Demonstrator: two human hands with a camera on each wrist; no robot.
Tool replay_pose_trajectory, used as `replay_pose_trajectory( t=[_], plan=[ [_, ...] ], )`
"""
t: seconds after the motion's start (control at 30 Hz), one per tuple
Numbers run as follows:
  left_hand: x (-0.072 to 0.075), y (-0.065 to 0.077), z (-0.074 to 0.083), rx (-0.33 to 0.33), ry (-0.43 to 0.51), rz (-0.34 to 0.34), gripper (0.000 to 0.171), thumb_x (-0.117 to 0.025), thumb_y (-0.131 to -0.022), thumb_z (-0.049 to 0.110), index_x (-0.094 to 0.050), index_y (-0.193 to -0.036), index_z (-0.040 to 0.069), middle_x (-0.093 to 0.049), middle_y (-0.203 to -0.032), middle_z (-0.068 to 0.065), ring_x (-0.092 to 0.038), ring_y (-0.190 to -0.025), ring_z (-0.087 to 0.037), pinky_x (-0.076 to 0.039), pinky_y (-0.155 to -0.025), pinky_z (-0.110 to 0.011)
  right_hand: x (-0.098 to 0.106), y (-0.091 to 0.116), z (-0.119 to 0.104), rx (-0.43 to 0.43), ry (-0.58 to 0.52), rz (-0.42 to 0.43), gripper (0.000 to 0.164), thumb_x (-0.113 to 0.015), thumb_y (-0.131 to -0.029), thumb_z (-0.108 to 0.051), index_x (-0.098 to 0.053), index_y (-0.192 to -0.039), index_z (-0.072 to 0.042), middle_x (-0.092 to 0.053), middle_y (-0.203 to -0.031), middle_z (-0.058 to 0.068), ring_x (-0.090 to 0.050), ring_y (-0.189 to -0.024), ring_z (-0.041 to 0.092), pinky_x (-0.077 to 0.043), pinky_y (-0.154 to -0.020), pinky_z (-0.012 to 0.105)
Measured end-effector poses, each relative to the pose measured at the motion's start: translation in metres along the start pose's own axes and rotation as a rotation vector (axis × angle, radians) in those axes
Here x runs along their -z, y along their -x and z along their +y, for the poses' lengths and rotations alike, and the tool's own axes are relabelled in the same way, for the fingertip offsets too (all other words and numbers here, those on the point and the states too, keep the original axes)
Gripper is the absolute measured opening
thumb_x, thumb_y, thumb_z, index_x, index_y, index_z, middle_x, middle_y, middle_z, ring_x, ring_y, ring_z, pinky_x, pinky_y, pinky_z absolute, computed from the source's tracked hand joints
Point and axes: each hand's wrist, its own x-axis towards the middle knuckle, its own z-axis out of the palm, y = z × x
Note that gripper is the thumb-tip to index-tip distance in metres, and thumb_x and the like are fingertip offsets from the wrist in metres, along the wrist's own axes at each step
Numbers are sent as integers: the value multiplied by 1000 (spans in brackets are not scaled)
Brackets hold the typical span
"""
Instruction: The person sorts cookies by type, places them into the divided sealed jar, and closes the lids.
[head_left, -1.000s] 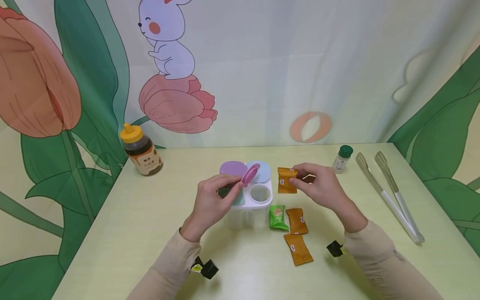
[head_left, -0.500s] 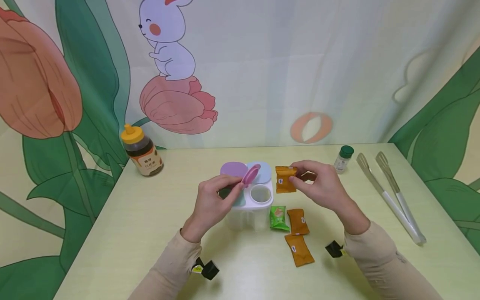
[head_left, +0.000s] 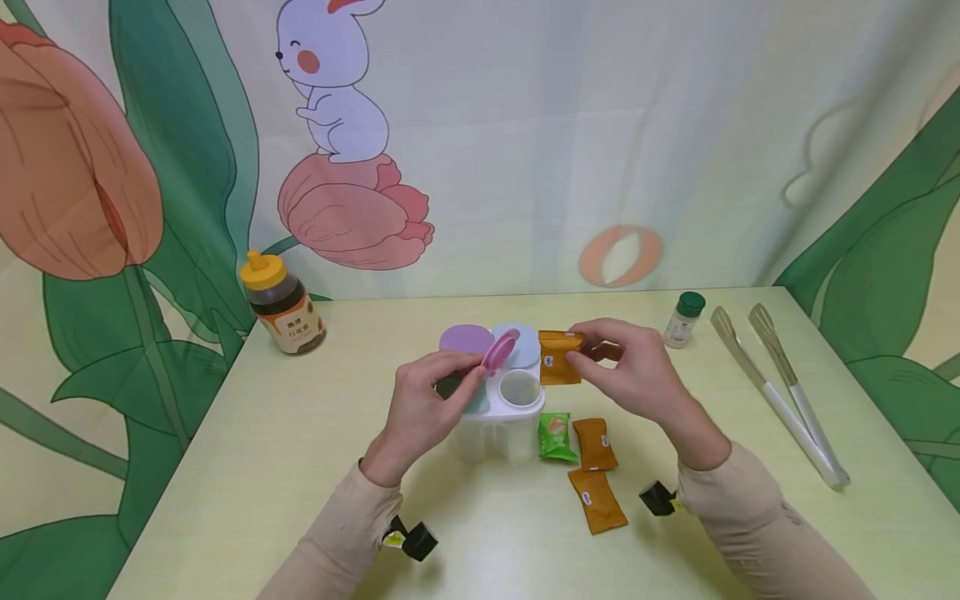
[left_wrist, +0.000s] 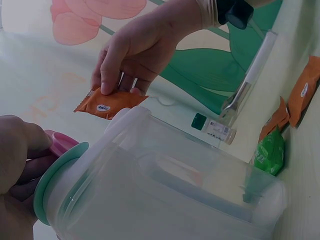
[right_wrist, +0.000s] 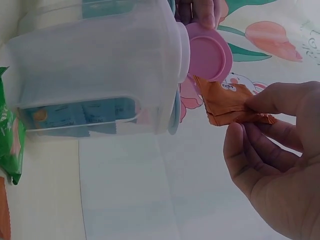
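A clear plastic storage box (head_left: 491,437) with a white top and several round lids stands mid-table. Its front right hole is uncovered. My left hand (head_left: 429,400) pinches the pink lid (head_left: 501,352), tilted up above the top. Between thumb and fingers, my right hand (head_left: 633,367) holds an orange snack packet (head_left: 558,358) just right of the box, near the uncovered hole. Blue packets (right_wrist: 85,117) show through the box wall in the right wrist view. A green packet (head_left: 556,437) and two more orange packets (head_left: 596,444) lie in front and to the right.
A honey bottle (head_left: 285,308) with a yellow cap stands at the back left. Toward the back right is a small green-capped shaker (head_left: 684,320), and metal tongs (head_left: 783,400) lie beyond it. A printed curtain (head_left: 510,150) hangs behind the table.
My right hand has moved a little to the left with the orange packet, bringing it closer to the box. The left hand and the pink lid have stayed in place.
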Motion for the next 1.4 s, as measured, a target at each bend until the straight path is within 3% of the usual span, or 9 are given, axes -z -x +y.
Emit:
replay_pose_trajectory(
  t=[1.4],
  plan=[
    [4, 0, 3, 17, -8, -18, 17, -76, -83, 5, -75, -99, 1, -75, -91, -9, -69, -80, -14, -60, -72, -26, -22, -5, -20, 73, -41, -47, 22, -75, -84, -7, -71, -106, -5, -71, -96, 4, -65, -80, 14, -61, -78, 32]
  ],
)
